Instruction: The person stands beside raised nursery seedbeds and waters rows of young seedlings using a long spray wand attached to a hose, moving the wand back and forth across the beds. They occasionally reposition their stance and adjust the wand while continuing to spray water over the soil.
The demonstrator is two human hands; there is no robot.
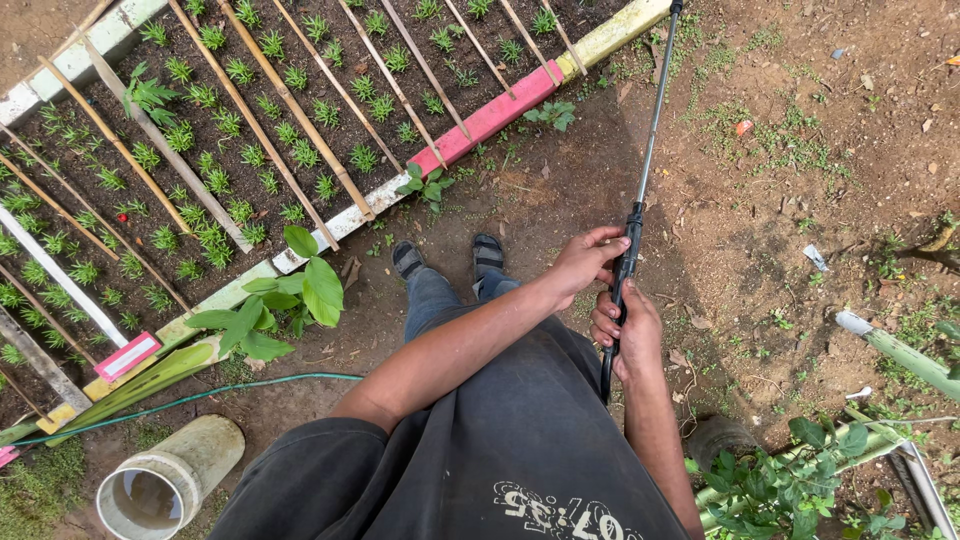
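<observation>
Above bare soil, to the right of the seedling bed (250, 130), both hands grasp a spray wand (650, 130). Left hand (585, 262) is closed on its black grip, higher up; right hand (628, 335) is clenched just below it. From the hands, the metal tube reaches away, past the bed's corner.

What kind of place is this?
Likely an outdoor plant nursery or garden: a seedling bed with bamboo slats, bare soil ground, and both hands on a sprayer wand.
</observation>
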